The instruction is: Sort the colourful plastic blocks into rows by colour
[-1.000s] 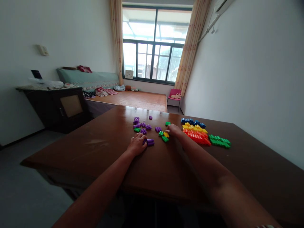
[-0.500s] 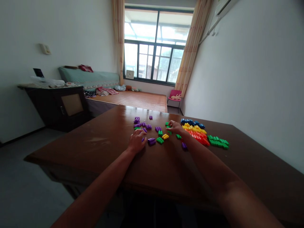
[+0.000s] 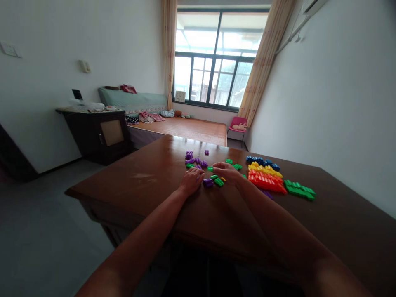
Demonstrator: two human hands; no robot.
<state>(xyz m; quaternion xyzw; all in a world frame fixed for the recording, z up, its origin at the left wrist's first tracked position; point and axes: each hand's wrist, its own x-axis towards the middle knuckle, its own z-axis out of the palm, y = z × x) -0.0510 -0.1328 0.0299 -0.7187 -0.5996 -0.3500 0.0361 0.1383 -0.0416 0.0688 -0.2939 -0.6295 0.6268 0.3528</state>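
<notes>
My left hand [image 3: 191, 181] rests on the brown table with its fingers bent loosely over the surface. A bit of purple shows at its fingertips; I cannot tell whether they grip it. My right hand [image 3: 227, 171] pinches a small green plastic building block [image 3: 210, 168] at its left side. Just below lie a purple block [image 3: 208, 182], a green block [image 3: 219, 182] and a yellow block [image 3: 223, 179], partly hidden. Several purple blocks [image 3: 189, 155] lie scattered beyond my left hand. Behind my right hand are more green blocks [image 3: 236, 166].
To the right, joined blocks lie in rows: blue [image 3: 262, 161], yellow [image 3: 266, 170], red [image 3: 266, 181] and green [image 3: 300, 189]. My right forearm partly covers a purple block [image 3: 267, 194]. Beyond the table [image 3: 136, 177] stand a bed [image 3: 198, 127], a cabinet [image 3: 93, 132] and a pink chair [image 3: 237, 123].
My right hand has moved left relative to the blocks, with a green block now between its fingers. My left hand stays near the purple blocks. The whole view has shifted.
</notes>
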